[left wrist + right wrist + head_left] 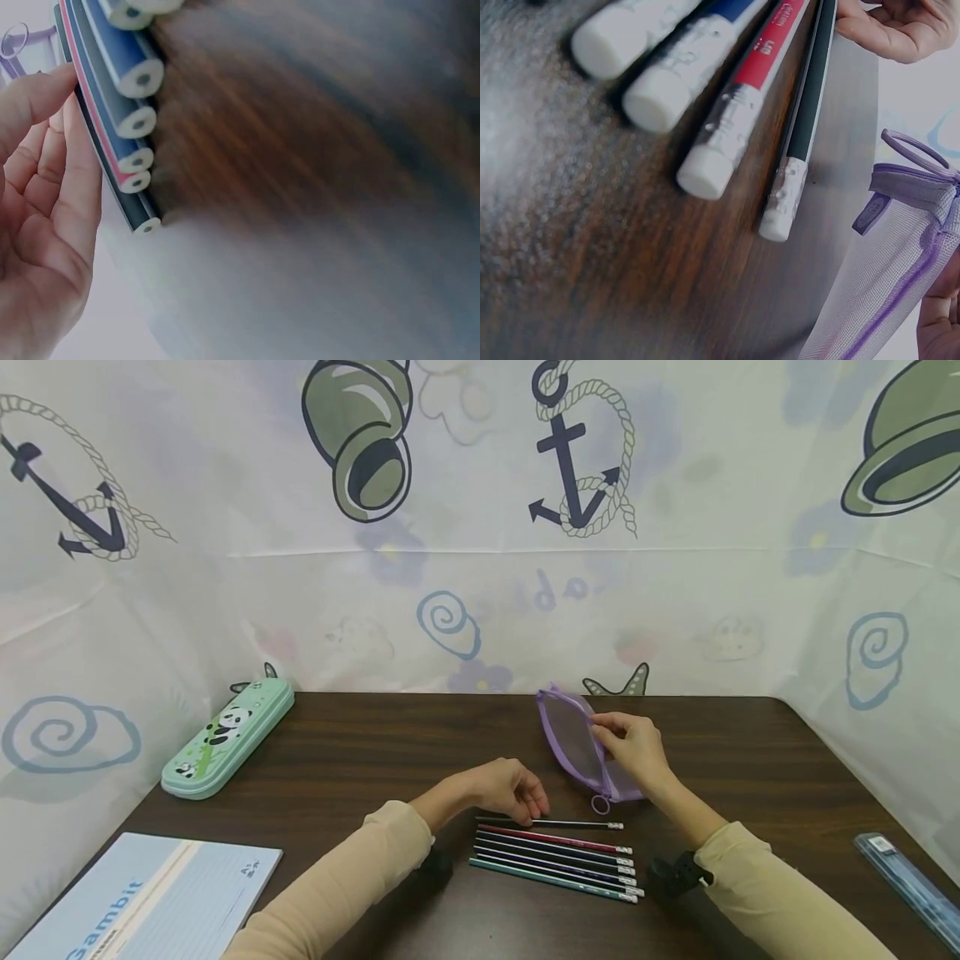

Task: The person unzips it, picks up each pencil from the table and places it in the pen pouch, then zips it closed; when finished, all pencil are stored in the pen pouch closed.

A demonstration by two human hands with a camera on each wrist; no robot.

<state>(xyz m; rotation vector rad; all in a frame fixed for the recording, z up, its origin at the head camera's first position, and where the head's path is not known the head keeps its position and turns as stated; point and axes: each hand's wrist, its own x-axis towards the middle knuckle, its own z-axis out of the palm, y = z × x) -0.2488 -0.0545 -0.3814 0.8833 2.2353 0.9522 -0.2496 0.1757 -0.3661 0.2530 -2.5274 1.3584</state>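
My left hand (504, 789) is at the black pencil (577, 823), which lies at the far side of a row of pencils. In the left wrist view the thumb (45, 90) and fingers come together on that pencil's dark barrel. Beside it lie a red pencil (555, 838) and several dark and teal pencils (547, 877), their white erasers pointing right. My right hand (636, 748) pinches the rim of a purple mesh pencil pouch (573, 735), whose mouth gapes. A ring pull (600, 804) hangs from its near end.
A mint panda pencil case (228, 739) stands at the back left of the dark wooden table (420, 735). At the front left lies a light blue notebook (150, 893). A clear blue flat pack (911, 877) lies along the right edge. Printed cloth (480, 510) hangs behind.
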